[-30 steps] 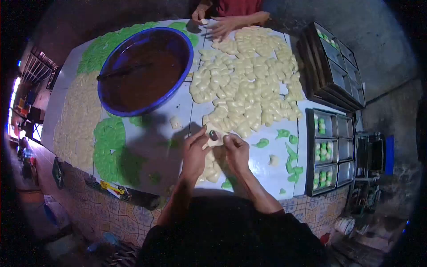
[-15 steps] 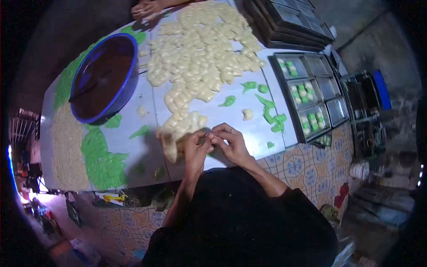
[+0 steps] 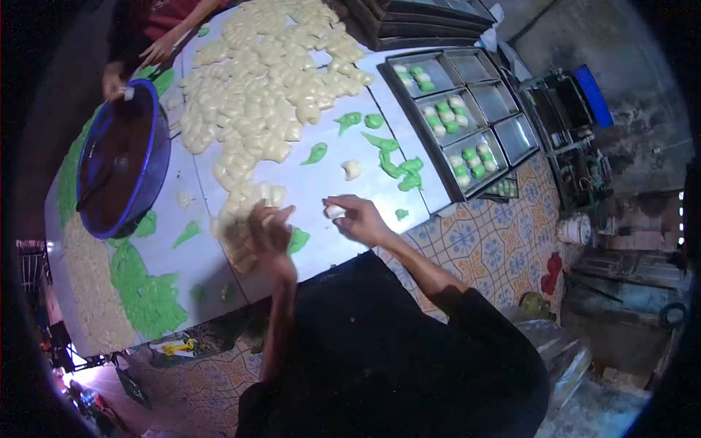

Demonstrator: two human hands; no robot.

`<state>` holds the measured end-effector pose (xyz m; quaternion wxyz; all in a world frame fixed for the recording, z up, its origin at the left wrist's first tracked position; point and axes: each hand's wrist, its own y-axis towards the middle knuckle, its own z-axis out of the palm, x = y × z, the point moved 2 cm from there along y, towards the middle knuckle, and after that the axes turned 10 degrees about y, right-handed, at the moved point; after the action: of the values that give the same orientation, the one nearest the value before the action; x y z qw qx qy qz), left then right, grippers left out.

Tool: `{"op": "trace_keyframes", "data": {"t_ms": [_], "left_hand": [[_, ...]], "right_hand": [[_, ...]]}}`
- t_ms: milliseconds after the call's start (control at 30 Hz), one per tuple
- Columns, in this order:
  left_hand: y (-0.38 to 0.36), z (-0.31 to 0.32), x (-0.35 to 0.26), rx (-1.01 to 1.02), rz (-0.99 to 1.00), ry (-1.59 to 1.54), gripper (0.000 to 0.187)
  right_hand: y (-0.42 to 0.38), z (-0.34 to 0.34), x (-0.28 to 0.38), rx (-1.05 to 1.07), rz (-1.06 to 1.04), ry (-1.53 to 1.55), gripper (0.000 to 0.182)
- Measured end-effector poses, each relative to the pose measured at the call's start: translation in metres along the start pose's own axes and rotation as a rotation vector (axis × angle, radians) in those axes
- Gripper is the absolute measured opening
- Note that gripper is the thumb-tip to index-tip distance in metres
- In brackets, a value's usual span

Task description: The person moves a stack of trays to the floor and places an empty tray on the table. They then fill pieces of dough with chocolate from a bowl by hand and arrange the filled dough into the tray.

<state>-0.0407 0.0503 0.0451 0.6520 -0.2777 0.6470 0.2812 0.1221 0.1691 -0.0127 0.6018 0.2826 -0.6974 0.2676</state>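
Note:
My right hand (image 3: 358, 220) pinches a small white dough ball (image 3: 335, 212) over the table's near part. To its left, my left hand (image 3: 270, 235) hovers above the near end of the cream dough pieces (image 3: 248, 109), its fingers apart and partly blurred. Nothing shows between those fingers. Beside this hand lies a green dough piece (image 3: 298, 240). A lone cream piece (image 3: 352, 170) rests beyond my right hand, with green dough strips (image 3: 391, 164) further right.
A blue basin (image 3: 162, 139) of brown filling stands left, near green dough (image 3: 142, 288) and crumbly pale matter (image 3: 95, 285). Divided trays (image 3: 438, 157) with white and green balls sit right. Stacked trays (image 3: 416, 29) are behind. A co-worker's hand (image 3: 115, 82) is at the basin.
My hands have moved apart; the right now shows a white ball and the left has opened. The view has shifted, and the co-worker's hand has reached the basin's rim.

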Motion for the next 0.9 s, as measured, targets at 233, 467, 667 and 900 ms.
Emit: {"op": "trace_keyframes", "data": {"t_ms": [233, 467, 667, 900], "left_hand": [[-0.001, -0.041, 0.024, -0.218, -0.100, -0.058, 0.019], [0.003, -0.030, 0.038, 0.023, -0.112, -0.086, 0.019], [0.014, -0.027, 0.046, 0.133, -0.137, -0.052, 0.019], [0.017, -0.027, 0.038, 0.345, 0.522, 0.518, 0.017]], "right_hand": [[-0.054, -0.093, 0.000, -0.508, -0.017, -0.483, 0.031], [-0.073, -0.076, -0.017, -0.322, -0.002, -0.727, 0.019], [-0.036, -0.133, -0.018, -0.694, -0.101, -0.755, 0.021], [-0.041, -0.092, -0.009, -0.612, 0.147, -0.275, 0.027]]}}
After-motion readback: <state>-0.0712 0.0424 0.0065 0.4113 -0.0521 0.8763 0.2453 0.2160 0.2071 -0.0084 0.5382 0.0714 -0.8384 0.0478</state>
